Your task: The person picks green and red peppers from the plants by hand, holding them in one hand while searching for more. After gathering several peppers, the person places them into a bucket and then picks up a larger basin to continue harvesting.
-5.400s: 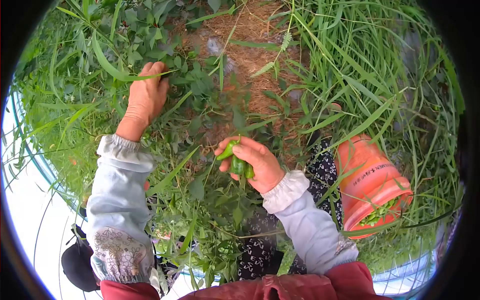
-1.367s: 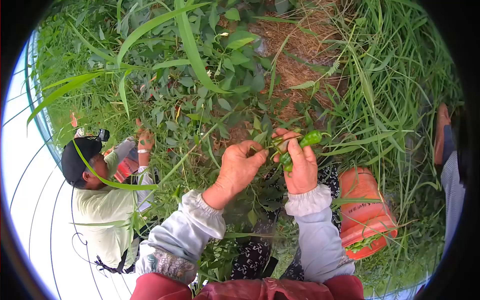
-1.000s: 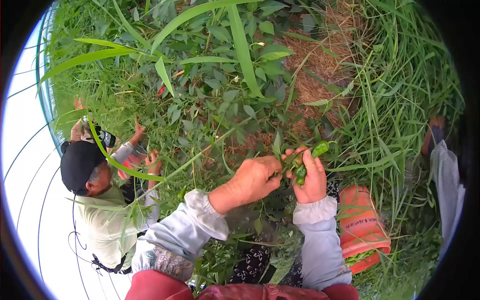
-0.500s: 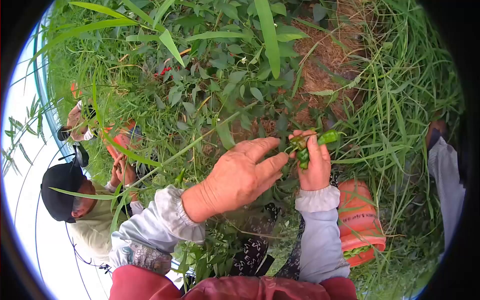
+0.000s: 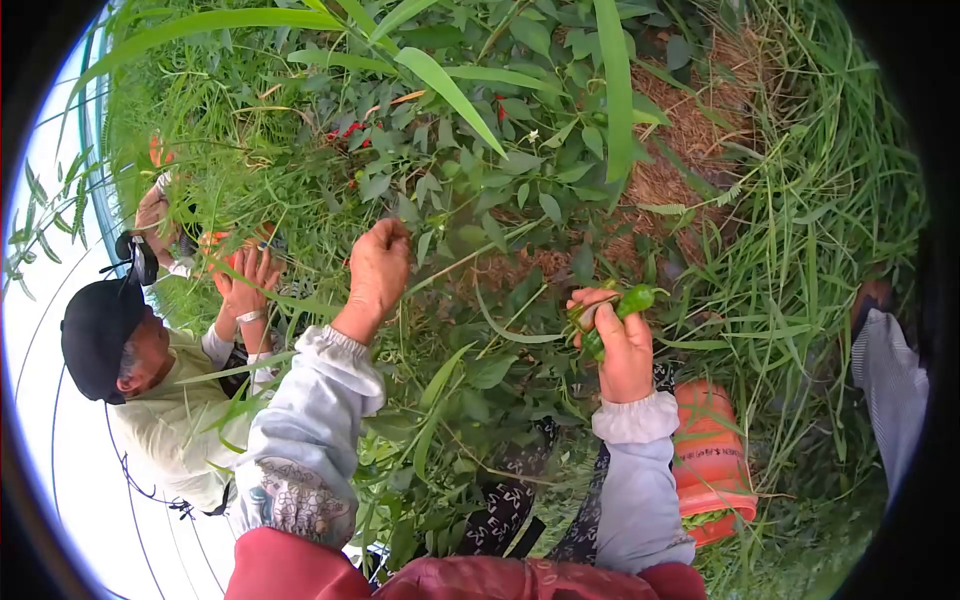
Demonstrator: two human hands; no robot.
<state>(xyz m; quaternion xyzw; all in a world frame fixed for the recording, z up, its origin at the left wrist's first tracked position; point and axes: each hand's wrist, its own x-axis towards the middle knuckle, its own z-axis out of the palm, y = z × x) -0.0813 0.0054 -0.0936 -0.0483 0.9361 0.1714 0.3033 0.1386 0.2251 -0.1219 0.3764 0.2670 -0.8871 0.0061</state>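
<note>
My right hand (image 5: 624,350) is closed around several green peppers (image 5: 638,298), with the thumb pressed over them; a brownish piece shows among them. To the left, my left hand (image 5: 380,262) is raised at the edge of the leafy pepper plants (image 5: 480,160). Its fingers are curled together, and whatever they may hold is hidden. Small red peppers (image 5: 350,130) show among the leaves beyond that hand. Below my right hand, an orange bucket (image 5: 712,440) lies beside my forearm in the view, with some green contents at its mouth.
A co-worker in a black cap (image 5: 100,335) is at the left, hands together near the plants; another person (image 5: 152,220) is farther back. Tall grass (image 5: 820,200) grows along the right. Long grass blades (image 5: 618,90) hang across the top, and dry straw (image 5: 690,130) covers some ground.
My left hand has moved left, away from my right hand, and its fingers have curled in. My right hand still holds the peppers, slightly lower. The co-worker's hands have shifted.
</note>
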